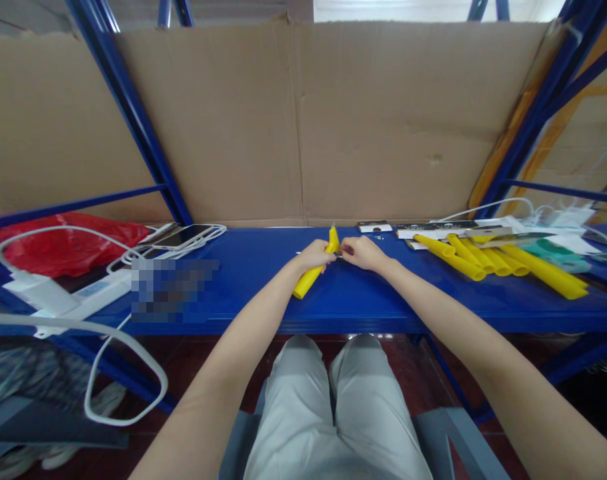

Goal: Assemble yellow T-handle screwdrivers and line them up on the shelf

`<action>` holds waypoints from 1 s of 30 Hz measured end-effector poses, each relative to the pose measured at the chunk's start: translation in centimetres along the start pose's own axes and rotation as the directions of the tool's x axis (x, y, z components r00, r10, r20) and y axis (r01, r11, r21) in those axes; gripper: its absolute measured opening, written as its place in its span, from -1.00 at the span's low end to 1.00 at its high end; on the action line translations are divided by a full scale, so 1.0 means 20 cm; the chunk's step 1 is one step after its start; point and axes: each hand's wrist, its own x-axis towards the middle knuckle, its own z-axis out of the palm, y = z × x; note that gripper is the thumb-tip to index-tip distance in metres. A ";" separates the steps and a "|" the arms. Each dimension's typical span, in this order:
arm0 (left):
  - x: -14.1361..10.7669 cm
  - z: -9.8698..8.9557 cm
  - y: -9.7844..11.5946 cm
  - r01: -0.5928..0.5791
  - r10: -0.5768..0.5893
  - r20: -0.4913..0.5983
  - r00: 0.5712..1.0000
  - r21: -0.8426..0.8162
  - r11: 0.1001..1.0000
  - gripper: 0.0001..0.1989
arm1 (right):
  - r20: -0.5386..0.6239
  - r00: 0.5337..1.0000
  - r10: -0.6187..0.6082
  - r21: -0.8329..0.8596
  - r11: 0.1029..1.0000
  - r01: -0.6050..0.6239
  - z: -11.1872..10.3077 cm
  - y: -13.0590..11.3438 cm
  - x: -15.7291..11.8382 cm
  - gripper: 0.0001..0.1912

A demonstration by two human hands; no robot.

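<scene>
My left hand (pixel 314 255) is closed around a yellow tube (pixel 307 284) above the blue shelf top (pixel 263 287). The tube slants, its lower end towards me and its upper end sticking out beyond my fingers, where it looks bent or flattened. Close beside that upper part, my right hand (pixel 363 253) has its fingers pinched together. Something small and dark shows at its fingertips, too small to name. Several loose yellow tubes (pixel 471 263) lie in a group to the right.
At the left are a white power strip (pixel 91 293), a red plastic bag (pixel 68 243) and a phone (pixel 188 235) among white cables. Cardboard (pixel 303 127) walls off the back between blue posts (pixel 133 113). White papers (pixel 568 237) and cables lie far right.
</scene>
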 end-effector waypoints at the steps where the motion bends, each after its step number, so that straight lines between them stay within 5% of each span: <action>1: 0.00 0.00 0.00 0.012 -0.012 -0.014 1.000 0.004 1.000 -0.80 | 0.003 1.000 0.000 0.000 1.000 0.000 0.00 0.00 0.00 -0.88; 13: 0.03 -0.02 -0.03 0.071 -0.072 -0.055 0.996 -0.010 0.997 -0.85 | -0.049 0.974 0.221 0.057 0.974 -0.218 -0.03 0.16 -0.01 -0.91; 17: 0.03 -0.02 -0.04 0.066 -0.066 -0.052 0.996 0.002 0.998 -0.87 | -0.118 0.918 0.379 0.031 0.925 -0.378 -0.08 0.28 -0.01 -0.88; 22: 0.03 -0.02 -0.04 0.048 -0.049 -0.057 0.997 -0.011 0.999 -0.82 | -0.004 0.821 0.572 -0.097 0.817 -0.569 -0.09 0.46 -0.01 -0.87; 30: 0.02 -0.03 -0.03 0.051 -0.052 -0.055 0.997 -0.018 0.999 -0.83 | 0.080 0.814 0.576 -0.233 0.805 -0.546 -0.04 0.57 -0.01 -0.83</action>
